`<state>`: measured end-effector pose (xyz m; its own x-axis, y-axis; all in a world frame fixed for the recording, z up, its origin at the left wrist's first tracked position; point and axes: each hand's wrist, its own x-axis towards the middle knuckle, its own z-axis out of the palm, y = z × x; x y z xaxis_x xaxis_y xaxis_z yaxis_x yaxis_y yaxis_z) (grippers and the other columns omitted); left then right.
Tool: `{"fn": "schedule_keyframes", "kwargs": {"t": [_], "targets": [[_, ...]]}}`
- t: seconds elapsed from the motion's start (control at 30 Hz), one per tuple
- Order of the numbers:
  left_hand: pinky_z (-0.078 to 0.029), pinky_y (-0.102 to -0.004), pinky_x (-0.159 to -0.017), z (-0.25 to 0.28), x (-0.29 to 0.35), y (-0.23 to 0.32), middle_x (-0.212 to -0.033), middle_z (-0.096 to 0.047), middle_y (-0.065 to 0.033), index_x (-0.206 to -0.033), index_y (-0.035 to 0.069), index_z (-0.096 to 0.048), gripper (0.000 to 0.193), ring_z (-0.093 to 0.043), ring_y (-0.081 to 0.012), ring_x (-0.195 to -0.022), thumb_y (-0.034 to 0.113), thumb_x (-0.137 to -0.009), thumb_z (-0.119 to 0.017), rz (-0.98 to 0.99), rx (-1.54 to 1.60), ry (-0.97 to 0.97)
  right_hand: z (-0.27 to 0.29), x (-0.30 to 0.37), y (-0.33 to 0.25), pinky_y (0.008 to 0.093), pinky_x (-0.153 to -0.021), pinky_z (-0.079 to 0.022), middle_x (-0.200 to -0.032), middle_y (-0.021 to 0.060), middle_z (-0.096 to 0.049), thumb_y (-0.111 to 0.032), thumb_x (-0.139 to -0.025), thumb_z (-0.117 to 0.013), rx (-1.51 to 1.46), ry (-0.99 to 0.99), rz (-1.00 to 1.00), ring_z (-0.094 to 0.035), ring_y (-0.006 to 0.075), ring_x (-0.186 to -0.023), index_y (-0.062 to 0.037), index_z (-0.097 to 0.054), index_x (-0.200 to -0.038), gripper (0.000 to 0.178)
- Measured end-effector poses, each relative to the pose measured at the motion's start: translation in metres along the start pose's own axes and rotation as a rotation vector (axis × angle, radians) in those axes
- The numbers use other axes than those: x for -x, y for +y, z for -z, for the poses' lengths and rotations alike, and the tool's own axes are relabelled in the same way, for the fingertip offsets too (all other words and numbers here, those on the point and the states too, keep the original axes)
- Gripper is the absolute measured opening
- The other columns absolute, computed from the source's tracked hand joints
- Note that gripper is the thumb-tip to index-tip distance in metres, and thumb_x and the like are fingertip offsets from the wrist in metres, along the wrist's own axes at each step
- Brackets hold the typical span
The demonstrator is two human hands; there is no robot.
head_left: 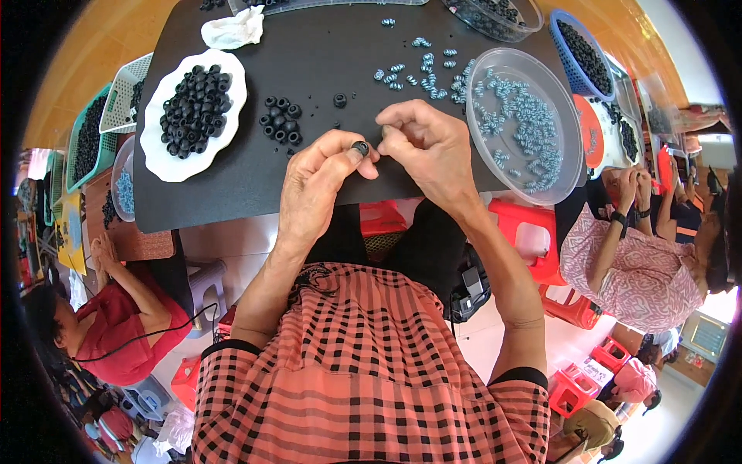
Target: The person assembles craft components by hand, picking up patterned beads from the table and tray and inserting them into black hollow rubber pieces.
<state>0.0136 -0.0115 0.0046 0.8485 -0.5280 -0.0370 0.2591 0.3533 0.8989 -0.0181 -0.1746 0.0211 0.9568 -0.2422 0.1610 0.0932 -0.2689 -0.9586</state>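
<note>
Between the thumb and fingers of my left hand (315,179) is a black round bead-like piece (360,147) with a hole facing up. My right hand (433,147) is just beside it, thumb and index finger pinched together; whatever they hold is too small to make out. Both hands are above the near part of the dark table (255,185). Past my left hand lies a loose cluster of similar black pieces (280,121), with a single one (340,100) farther right. Small blue striped spiral pieces (429,66) are scattered beyond my right hand.
A white scalloped plate (157,158) of black pieces stands at the left, a crumpled white cloth (232,29) behind it. At the right is a clear round tray (573,147) with blue pieces. Blue basket (558,48) and clear tub (502,35) hold black pieces. People sit on both sides.
</note>
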Motion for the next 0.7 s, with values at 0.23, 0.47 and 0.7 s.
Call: {"fn": "schedule_keyframes", "kwargs": {"t": [0.23, 0.47, 0.7], "targets": [[-0.046, -0.0252, -0.083, -0.005, -0.003, -0.002, -0.080, -0.066, -0.0039, -0.094, -0.001, -0.065, 0.017, -0.060, -0.0094, -0.082, 0.008, -0.092, -0.051, -0.024, -0.192, -0.029, 0.008, 0.010, 0.001, 0.0236, -0.069, -0.052, -0.087, 0.0057, -0.065, 0.005, -0.087, -0.060, -0.406, -0.133, -0.023, -0.063, 0.0112, -0.073, 0.0033, -0.067, -0.092, 0.009], [-0.046, -0.0249, -0.083, -0.010, -0.002, -0.002, -0.081, -0.066, -0.0037, -0.094, -0.001, -0.065, 0.017, -0.059, -0.0090, -0.083, 0.008, -0.093, -0.051, -0.038, -0.184, -0.035, 0.015, 0.015, 0.006, 0.0242, -0.075, -0.052, -0.097, 0.0079, -0.064, 0.004, -0.089, -0.059, -0.292, -0.156, 0.096, -0.063, 0.0116, -0.084, 0.0038, -0.068, -0.100, 0.014], [-0.045, -0.0238, -0.080, -0.012, -0.002, -0.003, -0.077, -0.066, -0.0024, -0.093, 0.000, -0.066, 0.016, -0.059, -0.0076, -0.079, 0.009, -0.093, -0.052, -0.018, -0.229, -0.023, 0.020, 0.020, 0.001, 0.0242, -0.075, -0.052, -0.098, 0.0070, -0.063, 0.006, -0.089, -0.058, -0.412, -0.175, -0.002, -0.063, 0.0118, -0.085, 0.0041, -0.062, -0.106, 0.018]]}}
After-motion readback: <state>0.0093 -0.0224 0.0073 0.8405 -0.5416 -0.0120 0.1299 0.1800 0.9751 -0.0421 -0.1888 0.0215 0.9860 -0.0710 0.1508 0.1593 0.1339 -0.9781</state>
